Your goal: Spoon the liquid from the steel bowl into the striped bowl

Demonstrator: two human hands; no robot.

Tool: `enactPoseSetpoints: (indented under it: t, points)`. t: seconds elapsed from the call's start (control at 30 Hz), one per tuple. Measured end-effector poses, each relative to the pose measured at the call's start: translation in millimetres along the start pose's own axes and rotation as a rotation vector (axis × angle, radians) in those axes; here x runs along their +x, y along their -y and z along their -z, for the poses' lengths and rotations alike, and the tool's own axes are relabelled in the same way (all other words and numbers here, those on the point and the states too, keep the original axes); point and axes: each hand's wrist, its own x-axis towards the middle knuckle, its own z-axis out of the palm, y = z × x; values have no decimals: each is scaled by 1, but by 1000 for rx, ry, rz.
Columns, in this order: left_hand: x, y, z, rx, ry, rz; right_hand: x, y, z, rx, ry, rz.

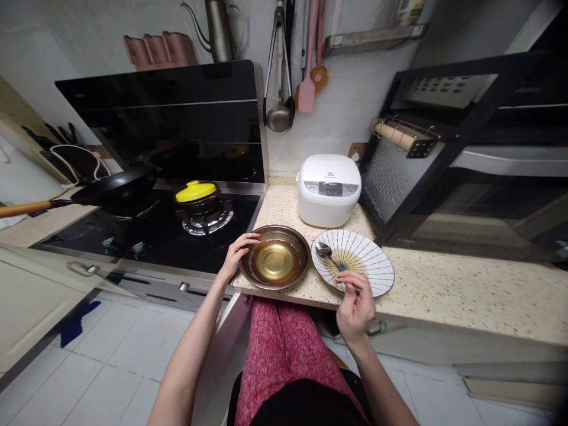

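A round metal bowl (302,251) with clear brownish liquid stands at the counter's front edge. My left hand (238,254) grips its left rim, fingers reaching over the edge; the underside of that grip is hidden. To the right lies a white plate (377,260) with dark radiating lines and a yellowish middle. My right hand (357,305) is closed around the handle of a metal spoon (323,250). The spoon's bowl is over the left part of the plate; I cannot tell whether it touches.
Behind the plate stands a white rice cooker (329,192). On the stove (146,236) at left are a yellow-lidded pot (195,191) and a black wok (119,189), its wooden handle pointing left. A dark rack (386,171) borders the counter at right. Utensils (278,115) hang on the wall.
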Motion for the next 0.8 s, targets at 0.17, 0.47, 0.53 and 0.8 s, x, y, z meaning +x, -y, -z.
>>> enactPoseSetpoints:
  t: [0.17, 0.47, 0.53, 0.8]
  points:
    - [0, 0, 0, -2, -1, -1, 0, 1, -2, -34, 12, 117]
    - [-1, 0, 0, 2, 2, 2, -3, -8, 0, -97, 40, 232]
    - [0, 0, 0, -4, 2, -1, -1, -8, 0, -100, 34, 233]
    - [-1, 0, 0, 0, 2, -4, -7, 2, -1, 42, -32, 2]
